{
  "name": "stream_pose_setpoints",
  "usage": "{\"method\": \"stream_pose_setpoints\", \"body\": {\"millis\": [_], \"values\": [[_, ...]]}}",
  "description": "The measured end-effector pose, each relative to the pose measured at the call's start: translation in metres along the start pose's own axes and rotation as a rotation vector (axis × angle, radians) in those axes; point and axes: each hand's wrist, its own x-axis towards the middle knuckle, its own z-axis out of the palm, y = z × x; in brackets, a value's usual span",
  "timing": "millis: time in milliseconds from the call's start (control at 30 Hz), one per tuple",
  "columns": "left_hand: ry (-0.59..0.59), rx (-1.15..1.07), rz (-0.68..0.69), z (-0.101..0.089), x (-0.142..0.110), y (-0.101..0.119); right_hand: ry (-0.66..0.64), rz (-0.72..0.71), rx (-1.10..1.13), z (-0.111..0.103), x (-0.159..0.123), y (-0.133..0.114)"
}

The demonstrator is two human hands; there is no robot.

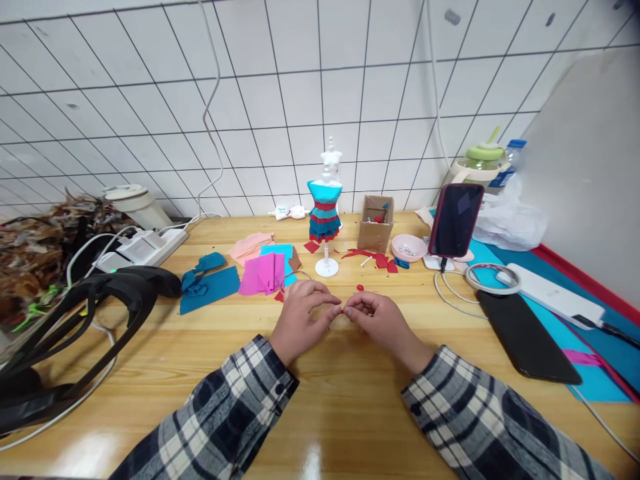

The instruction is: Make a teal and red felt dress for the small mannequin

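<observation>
Over the middle of the table, my left hand (305, 317) and my right hand (379, 321) meet fingertip to fingertip. Both are closed in a pinch on a tiny red piece (343, 310), mostly hidden by the fingers; it looks like crepe paper or cloth. Just beyond my right fingers lies another small red scrap (360, 288). Farther back stands a white miniature dress form (331, 158) on a round base. It wears a light-blue top and a skirt of red and blue tiers (325, 223).
Folded magenta (263, 273), peach (253, 245) and dark-blue sheets (210, 290) lie left. A cardboard box (376, 230), pink bowl (409, 248) and red scraps (383, 260) sit behind. Phones (456, 220) and a power bank (555, 297) are right; a black headset (100, 333) is left.
</observation>
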Motion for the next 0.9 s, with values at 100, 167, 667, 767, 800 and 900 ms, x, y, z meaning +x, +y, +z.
{"method": "stream_pose_setpoints", "body": {"millis": [100,167,667,767,800,900], "values": [[-0.033,-0.007,-0.011,0.003,0.002,0.001,0.004,-0.017,-0.028,0.001,-0.001,0.000],[-0.041,-0.014,-0.018,0.004,0.002,0.001,0.009,-0.022,-0.052,0.002,-0.001,0.001],[0.000,-0.151,-0.055,0.012,0.002,-0.012,0.132,-0.082,-1.038,-0.049,0.008,0.021],[0.005,-0.177,-0.050,0.012,0.002,-0.013,0.036,-0.086,-0.987,-0.046,0.011,0.024],[0.007,-0.192,-0.056,0.012,0.002,-0.013,0.025,-0.079,-0.959,-0.045,0.011,0.023],[0.026,-0.245,-0.098,0.013,0.001,-0.012,0.065,-0.045,-0.809,-0.039,0.010,0.014]]}}
